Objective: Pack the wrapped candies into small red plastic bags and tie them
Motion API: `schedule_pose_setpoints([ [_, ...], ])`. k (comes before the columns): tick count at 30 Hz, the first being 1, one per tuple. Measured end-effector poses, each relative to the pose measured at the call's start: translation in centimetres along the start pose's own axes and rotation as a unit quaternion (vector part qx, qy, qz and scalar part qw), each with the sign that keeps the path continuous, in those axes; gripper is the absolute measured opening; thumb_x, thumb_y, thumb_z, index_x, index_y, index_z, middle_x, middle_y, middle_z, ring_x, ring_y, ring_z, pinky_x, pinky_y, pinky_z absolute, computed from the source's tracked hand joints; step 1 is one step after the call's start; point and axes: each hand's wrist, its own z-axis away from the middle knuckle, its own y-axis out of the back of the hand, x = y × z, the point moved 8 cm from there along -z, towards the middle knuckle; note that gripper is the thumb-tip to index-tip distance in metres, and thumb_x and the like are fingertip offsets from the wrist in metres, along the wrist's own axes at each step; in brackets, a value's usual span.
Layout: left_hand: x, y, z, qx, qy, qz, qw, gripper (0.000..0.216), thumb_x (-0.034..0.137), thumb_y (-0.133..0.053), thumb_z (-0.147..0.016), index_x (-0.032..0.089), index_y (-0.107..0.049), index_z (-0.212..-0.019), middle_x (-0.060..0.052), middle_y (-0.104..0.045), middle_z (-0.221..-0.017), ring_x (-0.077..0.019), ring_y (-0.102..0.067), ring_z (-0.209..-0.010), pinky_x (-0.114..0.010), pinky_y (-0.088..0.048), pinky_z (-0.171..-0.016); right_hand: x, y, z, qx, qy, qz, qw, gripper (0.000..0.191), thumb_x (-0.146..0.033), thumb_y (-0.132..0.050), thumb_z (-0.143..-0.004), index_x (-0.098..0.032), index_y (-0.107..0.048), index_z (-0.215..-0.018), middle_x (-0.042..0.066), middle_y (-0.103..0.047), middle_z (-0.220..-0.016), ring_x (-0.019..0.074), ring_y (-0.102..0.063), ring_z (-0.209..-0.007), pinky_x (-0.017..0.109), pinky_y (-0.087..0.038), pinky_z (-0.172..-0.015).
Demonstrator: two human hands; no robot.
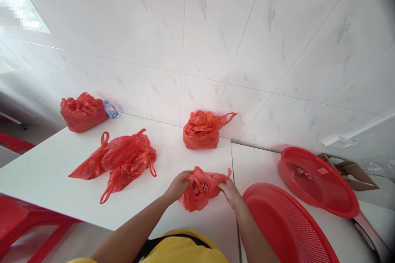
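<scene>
Both my hands grip a small red plastic bag point(200, 192) on the white table point(46, 172), close to my body. My left hand point(177, 185) pinches the bag's left handle. My right hand point(228, 191) holds its right handle. Small items with white print show through the bag's opening. A filled red bag point(202, 130) sits just beyond it by the wall.
A heap of empty red bags point(123, 158) lies at centre left. Another stuffed red bag point(82, 111) and a water bottle point(110, 109) stand at the far left. Two round red trays point(333, 197) point(286, 230) lie at right. A red chair point(27, 222) stands at lower left.
</scene>
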Motion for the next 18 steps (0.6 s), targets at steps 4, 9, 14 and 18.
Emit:
schedule_pose_setpoints([
  [4, 0.3, 0.6, 0.3, 0.005, 0.045, 0.218, 0.975, 0.035, 0.051, -0.066, -0.075, 0.018, -0.056, -0.074, -0.002, -0.066, -0.069, -0.0151, -0.059, -0.061, -0.027, -0.045, -0.059, -1.9, 0.8, 2.2, 0.046, 0.024, -0.098, 0.994, 0.026, -0.035, -0.076, -0.069, -0.023, -0.073, -0.092, 0.006, -0.073, -0.102, 0.0241, -0.065, -0.093, 0.038, -0.049, -0.084],
  [9, 0.1, 0.3, 1.5, -0.003, 0.116, 0.359, 0.926, 0.042, 0.056, -0.069, -0.070, 0.016, -0.057, -0.077, -0.004, -0.066, -0.069, -0.0198, -0.063, -0.068, -0.032, -0.050, -0.068, -4.6, 1.9, 4.3, 0.053, 0.066, -0.309, 0.947, 0.025, -0.043, -0.075, -0.071, -0.029, -0.070, -0.091, 0.002, -0.072, -0.101, 0.0211, -0.064, -0.099, 0.040, -0.049, -0.094],
  [14, 0.1, -2.4, 2.1, -0.033, 0.182, 0.467, 0.865, 0.031, 0.045, -0.069, -0.073, 0.015, -0.062, -0.078, -0.007, -0.068, -0.074, -0.0229, -0.065, -0.073, -0.035, -0.051, -0.072, -5.2, -1.3, 3.7, 0.010, 0.045, -0.372, 0.927, 0.036, -0.033, -0.070, -0.078, -0.022, -0.048, -0.051, -0.009, -0.034, -0.045, 0.0052, -0.034, -0.040, 0.019, -0.044, -0.048],
  [18, -0.2, -2.1, 1.8, 0.023, 0.167, 0.431, 0.886, 0.019, 0.032, -0.068, -0.071, 0.015, -0.062, -0.075, -0.005, -0.066, -0.068, -0.0168, -0.061, -0.062, -0.029, -0.048, -0.062, -4.5, -5.9, 5.1, -0.072, 0.010, -0.168, 0.983, 0.037, -0.053, -0.059, -0.083, -0.021, -0.058, -0.065, -0.007, -0.041, -0.048, 0.0060, -0.028, -0.040, 0.021, -0.031, -0.041],
])
